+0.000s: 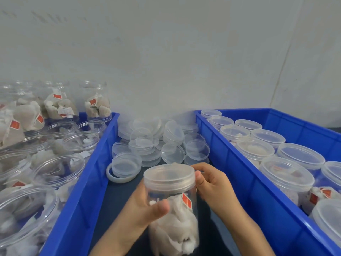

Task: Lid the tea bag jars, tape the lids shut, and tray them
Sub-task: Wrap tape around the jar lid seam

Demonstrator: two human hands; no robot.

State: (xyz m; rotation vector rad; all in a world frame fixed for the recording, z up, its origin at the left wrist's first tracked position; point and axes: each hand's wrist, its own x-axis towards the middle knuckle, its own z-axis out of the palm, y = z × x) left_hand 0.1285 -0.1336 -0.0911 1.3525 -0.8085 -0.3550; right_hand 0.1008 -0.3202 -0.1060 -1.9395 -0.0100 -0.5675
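Two hands hold one clear jar [171, 206] of tea bags upright between two blue bins. Left hand [145, 209] wraps around the jar's body, thumb across the front. Right hand [212, 183] curls its fingers against the edge of the lid [168, 175], which sits on the jar's mouth; whether it is fully tightened cannot be told.

Judging by the layout, the work is partly done. Right blue bin [258, 182] holds many jars already lidded. Left blue bin [92, 172] holds many filled jars with open mouths, so much lidding appears to remain. Loose lids [156, 143] lie heaped on the dark surface [118, 196] between the bins. A pale ring [118, 179], possibly a tape roll, lies near the left bin.

No tape is visible on any lid; clear tape would be hard to see. Both bins are cut off by the picture's edges.
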